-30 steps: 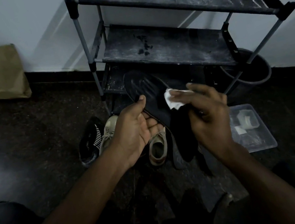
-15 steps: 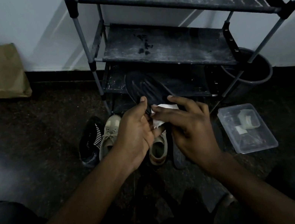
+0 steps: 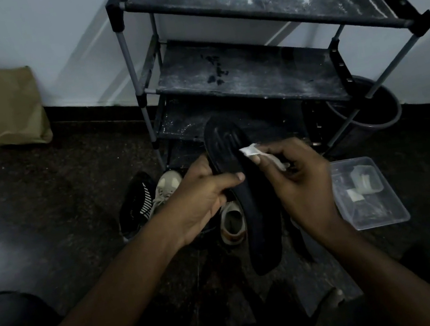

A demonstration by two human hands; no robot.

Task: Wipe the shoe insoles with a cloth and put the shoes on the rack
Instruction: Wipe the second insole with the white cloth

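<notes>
My left hand (image 3: 200,202) grips a long black insole (image 3: 256,212) at its middle, toe end pointing up toward the rack. My right hand (image 3: 299,180) pinches a small white cloth (image 3: 253,151) against the insole's right edge. Below my hands on the dark floor lie a black shoe with white stripes (image 3: 138,204) and two beige sneakers (image 3: 168,187) (image 3: 232,224). The black three-shelf rack (image 3: 250,74) stands against the white wall with dusty shelves that hold no shoes.
A clear plastic box (image 3: 369,191) with small white pieces sits on the floor to the right. A dark round bucket (image 3: 370,111) stands behind the rack's right leg. A brown paper bag (image 3: 2,104) leans on the wall at the left. My knees frame the bottom corners.
My right hand with the cloth slid down the insole to my left hand, then back up to the insole's right edge. The left hand kept its hold.
</notes>
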